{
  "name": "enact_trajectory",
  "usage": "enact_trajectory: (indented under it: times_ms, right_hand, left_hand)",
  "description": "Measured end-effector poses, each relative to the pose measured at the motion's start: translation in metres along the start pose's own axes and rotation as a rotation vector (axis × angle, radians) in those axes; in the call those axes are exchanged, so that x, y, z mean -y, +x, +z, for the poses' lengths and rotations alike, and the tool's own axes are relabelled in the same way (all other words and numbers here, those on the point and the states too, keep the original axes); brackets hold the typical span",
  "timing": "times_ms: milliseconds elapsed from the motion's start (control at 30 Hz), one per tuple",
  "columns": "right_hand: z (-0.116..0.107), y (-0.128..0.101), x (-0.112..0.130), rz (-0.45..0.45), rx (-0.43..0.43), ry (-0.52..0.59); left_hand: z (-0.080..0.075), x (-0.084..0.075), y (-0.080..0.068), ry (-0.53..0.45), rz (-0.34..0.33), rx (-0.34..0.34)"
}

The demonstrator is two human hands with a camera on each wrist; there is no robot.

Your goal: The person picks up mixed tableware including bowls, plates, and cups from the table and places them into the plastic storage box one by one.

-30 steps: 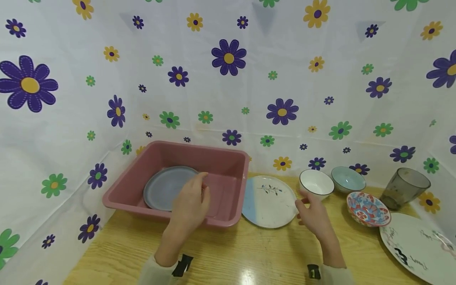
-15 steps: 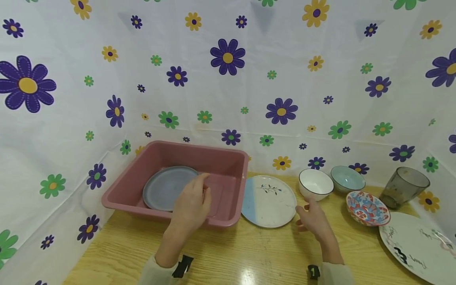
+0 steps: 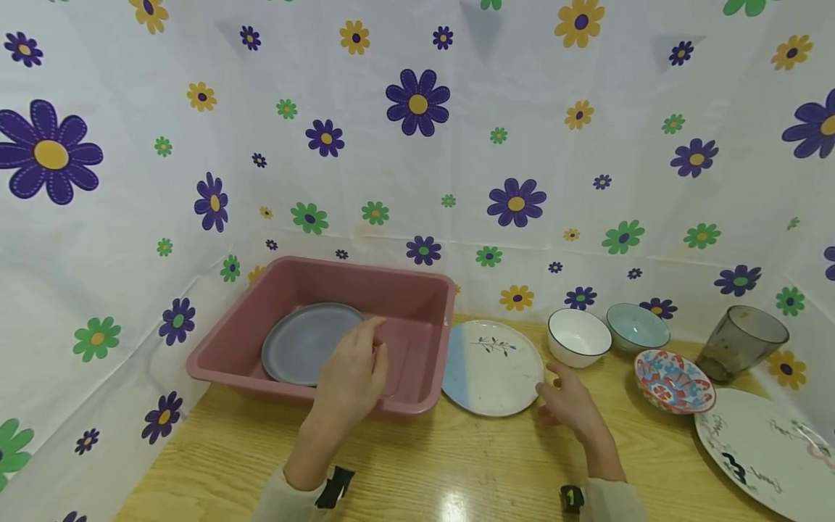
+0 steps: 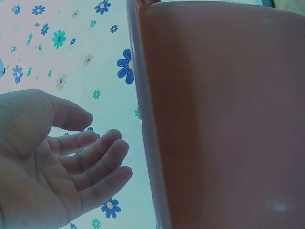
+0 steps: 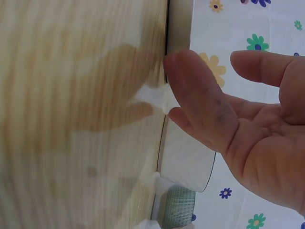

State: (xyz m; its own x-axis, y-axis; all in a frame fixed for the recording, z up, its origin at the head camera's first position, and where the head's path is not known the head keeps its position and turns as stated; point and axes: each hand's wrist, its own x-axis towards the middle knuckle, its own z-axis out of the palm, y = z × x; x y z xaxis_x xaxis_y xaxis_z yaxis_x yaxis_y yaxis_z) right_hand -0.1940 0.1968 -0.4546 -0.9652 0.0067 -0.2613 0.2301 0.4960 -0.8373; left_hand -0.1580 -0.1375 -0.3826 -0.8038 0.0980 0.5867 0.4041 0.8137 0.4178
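Observation:
My left hand [image 3: 349, 373] hovers over the near rim of the pink plastic basin [image 3: 433, 348], its fingers loosely bent around nothing. In the left wrist view this hand [image 4: 66, 162] is beside the basin's outer wall [image 4: 238, 114]. A blue-grey plate [image 3: 303, 346] lies inside the basin, partly hidden behind the hand. My right hand [image 3: 569, 399] is at the right edge of a round white plate [image 3: 509, 377] with a blue band and a leaf sprig. The right wrist view shows this hand [image 5: 243, 129] with thumb and fingers apart, holding nothing.
Beyond the right hand stand a white bowl [image 3: 579, 339] with a dark rim and a pale blue bowl [image 3: 638, 330]. Farther right are a red-and-blue patterned bowl [image 3: 675, 384], a tilted grey glass [image 3: 740, 344] and a large white plate [image 3: 763, 449]. A flowered sheet [image 3: 365, 159] hangs behind.
My right hand has shifted slightly left and lower, away from the white bowl, toward the round white plate's edge. The left hand has stayed nearly still.

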Motion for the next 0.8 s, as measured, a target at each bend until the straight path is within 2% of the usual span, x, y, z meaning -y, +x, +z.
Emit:
enact_trajectory:
  times_ms: [433,800]
  right_hand:
    - [0.005,-0.002,0.001,-0.023,0.048,-0.135]
    - [0.010,-0.002,0.001,-0.081,0.024,-0.213]
  left_hand:
    - [-0.001,0.001,0.000,0.000,0.004,-0.005]
    - [-0.003,0.002,0.000,-0.005,0.002,0.006]
